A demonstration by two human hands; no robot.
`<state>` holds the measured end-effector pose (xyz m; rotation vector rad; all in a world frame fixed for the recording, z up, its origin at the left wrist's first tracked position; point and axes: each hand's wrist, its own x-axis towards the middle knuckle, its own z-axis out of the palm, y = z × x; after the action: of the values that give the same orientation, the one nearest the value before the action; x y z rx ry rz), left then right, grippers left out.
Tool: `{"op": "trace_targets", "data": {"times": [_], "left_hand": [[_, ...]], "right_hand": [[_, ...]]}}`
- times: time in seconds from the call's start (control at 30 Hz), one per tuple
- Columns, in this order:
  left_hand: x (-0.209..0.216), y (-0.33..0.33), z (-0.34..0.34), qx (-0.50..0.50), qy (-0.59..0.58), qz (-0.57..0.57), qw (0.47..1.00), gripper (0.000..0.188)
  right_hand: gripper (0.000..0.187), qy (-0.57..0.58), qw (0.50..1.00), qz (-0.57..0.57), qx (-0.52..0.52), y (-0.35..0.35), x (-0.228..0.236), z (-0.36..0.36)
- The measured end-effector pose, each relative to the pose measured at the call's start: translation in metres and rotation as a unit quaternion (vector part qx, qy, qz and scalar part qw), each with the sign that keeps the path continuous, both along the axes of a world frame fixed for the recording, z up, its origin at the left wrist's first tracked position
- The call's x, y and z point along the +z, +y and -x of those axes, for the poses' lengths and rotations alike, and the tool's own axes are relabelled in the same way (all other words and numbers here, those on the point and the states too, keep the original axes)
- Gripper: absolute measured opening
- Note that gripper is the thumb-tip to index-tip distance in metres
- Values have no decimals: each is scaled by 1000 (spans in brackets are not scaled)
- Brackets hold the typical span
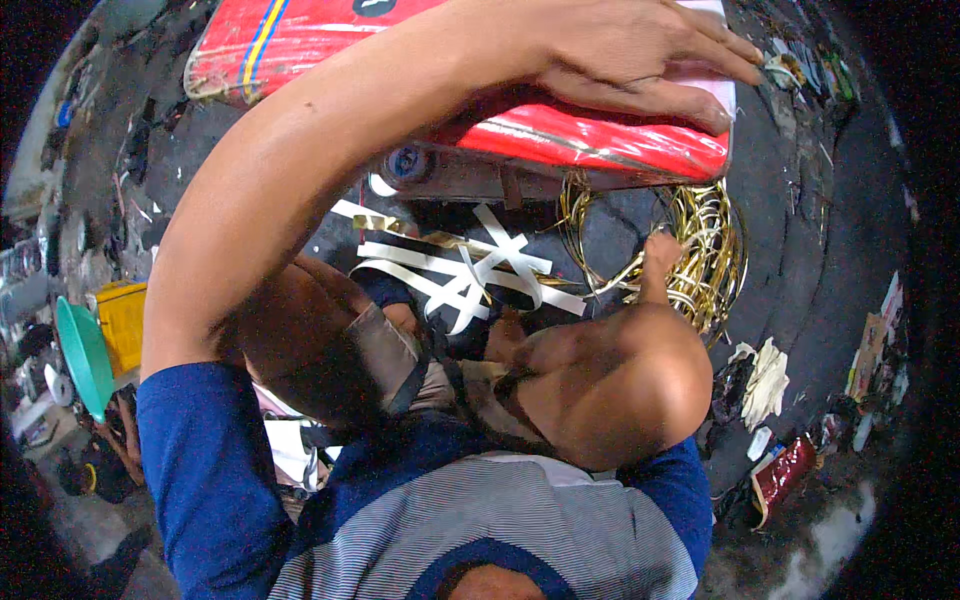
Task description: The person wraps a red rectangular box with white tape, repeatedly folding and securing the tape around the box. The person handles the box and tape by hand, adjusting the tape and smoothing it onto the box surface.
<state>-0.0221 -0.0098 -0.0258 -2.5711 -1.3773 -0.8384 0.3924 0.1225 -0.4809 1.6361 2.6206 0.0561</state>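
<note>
My left arm reaches across the view, and my left hand lies on a shiny red box-like block with a blue and yellow stripe. Its fingers are stretched out over the right end, with the thumb along the near edge. Beyond my raised right knee, my right hand is small and partly hidden; its fingers look curled at the edge of a tangled bundle of gold strips. Flat white strips lie crossed on the dark floor between the block and my legs.
A round blue-centred part shows under the block. At left are a teal bowl-like dish and a yellow container. On the right lie a crumpled pale cloth and a dark red shiny item. Scraps litter the floor's edges.
</note>
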Motion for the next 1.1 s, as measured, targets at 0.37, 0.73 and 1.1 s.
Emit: {"op": "trace_targets", "data": {"times": [0.37,0.73,1.1], "left_hand": [[6,-6,-2,-62,-43,-81,994,81],[21,-133,-85,0,-70,98,993,58],[37,-165,-66,89,-147,-143,975,58]], "right_hand": [[24,244,951,181,62,-111,150,28],[24,312,766,492,273,-153,345,147],[52,376,642,500,444,-134,508,196]]}}
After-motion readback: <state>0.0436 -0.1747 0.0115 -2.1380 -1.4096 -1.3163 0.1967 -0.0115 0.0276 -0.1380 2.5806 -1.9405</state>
